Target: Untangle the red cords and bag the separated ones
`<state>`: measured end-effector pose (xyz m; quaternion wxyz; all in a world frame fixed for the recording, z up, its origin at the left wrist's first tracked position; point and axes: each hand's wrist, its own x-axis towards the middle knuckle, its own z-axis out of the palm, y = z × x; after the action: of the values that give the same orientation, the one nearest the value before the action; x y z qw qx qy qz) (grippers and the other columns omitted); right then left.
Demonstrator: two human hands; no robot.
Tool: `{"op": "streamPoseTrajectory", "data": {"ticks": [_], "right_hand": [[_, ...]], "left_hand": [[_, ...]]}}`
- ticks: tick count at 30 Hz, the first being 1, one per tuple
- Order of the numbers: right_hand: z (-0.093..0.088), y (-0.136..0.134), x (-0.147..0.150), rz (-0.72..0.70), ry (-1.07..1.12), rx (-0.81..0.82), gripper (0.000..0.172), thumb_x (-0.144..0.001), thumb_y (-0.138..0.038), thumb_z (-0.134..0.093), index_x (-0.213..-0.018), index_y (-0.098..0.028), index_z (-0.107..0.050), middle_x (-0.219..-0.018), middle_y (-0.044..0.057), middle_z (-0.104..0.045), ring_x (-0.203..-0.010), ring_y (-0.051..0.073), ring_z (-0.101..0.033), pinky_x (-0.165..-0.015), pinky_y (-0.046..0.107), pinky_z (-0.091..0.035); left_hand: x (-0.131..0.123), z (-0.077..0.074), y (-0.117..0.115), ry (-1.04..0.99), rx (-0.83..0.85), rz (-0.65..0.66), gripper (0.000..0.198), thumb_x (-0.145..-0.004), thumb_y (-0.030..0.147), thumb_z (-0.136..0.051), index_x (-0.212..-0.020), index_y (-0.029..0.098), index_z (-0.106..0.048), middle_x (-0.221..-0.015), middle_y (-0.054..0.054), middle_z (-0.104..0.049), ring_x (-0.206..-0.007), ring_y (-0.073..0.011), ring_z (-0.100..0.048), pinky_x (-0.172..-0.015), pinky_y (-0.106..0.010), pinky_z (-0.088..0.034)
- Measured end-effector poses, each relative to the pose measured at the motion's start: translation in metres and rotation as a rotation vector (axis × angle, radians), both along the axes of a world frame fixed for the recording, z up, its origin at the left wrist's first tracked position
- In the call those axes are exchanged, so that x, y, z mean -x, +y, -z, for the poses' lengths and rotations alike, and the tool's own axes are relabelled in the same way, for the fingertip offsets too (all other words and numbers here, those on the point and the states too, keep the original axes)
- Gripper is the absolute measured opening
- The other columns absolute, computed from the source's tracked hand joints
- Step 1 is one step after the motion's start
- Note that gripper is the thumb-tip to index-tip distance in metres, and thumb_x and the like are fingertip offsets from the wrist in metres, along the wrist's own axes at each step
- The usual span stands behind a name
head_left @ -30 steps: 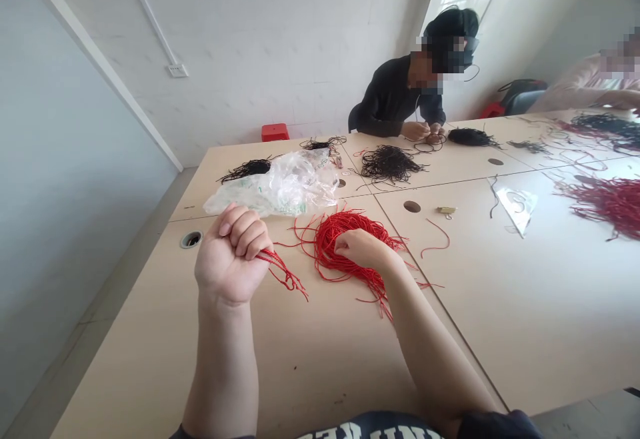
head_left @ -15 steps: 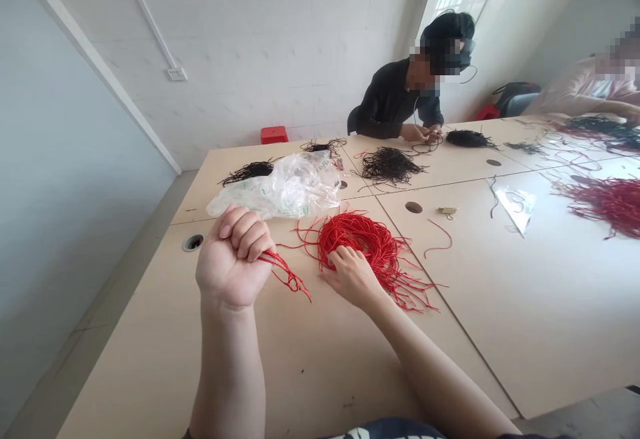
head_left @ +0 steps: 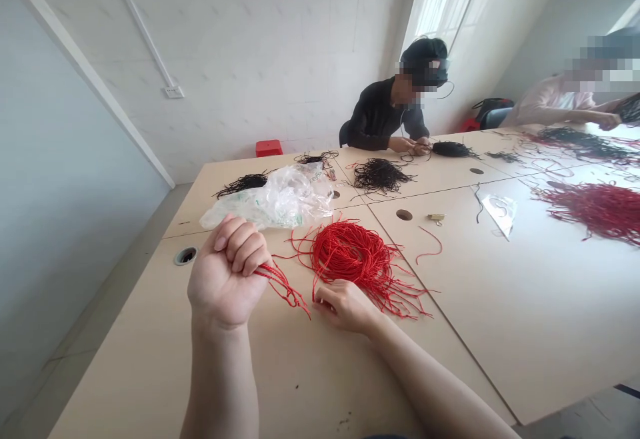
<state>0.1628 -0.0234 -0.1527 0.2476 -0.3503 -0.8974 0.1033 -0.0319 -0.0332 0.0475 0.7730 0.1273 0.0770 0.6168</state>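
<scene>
My left hand is raised in a fist, closed on a small bundle of red cords whose ends hang out to the right. My right hand rests on the table just in front of a large tangled pile of red cords. Its fingers are curled in a pinch at the pile's near edge, seemingly on one red cord. The beige wooden table carries both.
A crumpled clear plastic bag lies behind the pile. Black cord heaps and another red heap lie further off. Round cable holes dot the tabletop, with a small brass clip beside one. Two other people work at the far side.
My right hand has drawn back from the top of the red pile to its near edge, closer to me. The left fist kept its bundle. The camera tilted up slightly.
</scene>
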Motion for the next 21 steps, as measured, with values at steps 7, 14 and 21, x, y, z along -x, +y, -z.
{"op": "streamPoseTrajectory", "data": {"ticks": [7,14,21], "right_hand": [[0.01,-0.006,-0.001,-0.056,-0.012,0.022,0.039,-0.091,-0.038,-0.05,-0.058,-0.019,-0.044,-0.052,-0.003,-0.05,-0.048,0.01,-0.032,-0.053,0.027,-0.02],[0.008,-0.005,-0.003,-0.053,0.012,0.05,0.033,-0.091,-0.039,-0.052,-0.065,-0.019,-0.051,-0.062,-0.001,-0.057,-0.054,0.01,-0.039,-0.055,0.027,-0.023],[0.003,-0.01,-0.001,0.014,0.043,0.074,0.026,-0.082,-0.043,-0.064,-0.076,-0.02,-0.054,-0.074,0.001,-0.062,-0.065,0.013,-0.049,-0.064,0.026,-0.032]], "left_hand": [[-0.006,-0.002,-0.007,0.046,-0.026,-0.016,0.038,-0.096,0.015,-0.031,-0.059,0.021,-0.026,-0.051,0.006,-0.021,-0.041,-0.0093,-0.019,-0.037,-0.024,-0.02],[-0.013,-0.003,-0.008,0.082,-0.045,-0.019,0.038,-0.096,0.015,-0.032,-0.059,0.021,-0.026,-0.051,0.006,-0.021,-0.041,-0.0091,-0.018,-0.037,-0.024,-0.02],[-0.013,-0.007,-0.017,0.097,-0.114,-0.031,0.039,-0.095,0.014,-0.032,-0.057,0.021,-0.025,-0.05,0.006,-0.019,-0.04,-0.0092,-0.018,-0.036,-0.025,-0.019]]}}
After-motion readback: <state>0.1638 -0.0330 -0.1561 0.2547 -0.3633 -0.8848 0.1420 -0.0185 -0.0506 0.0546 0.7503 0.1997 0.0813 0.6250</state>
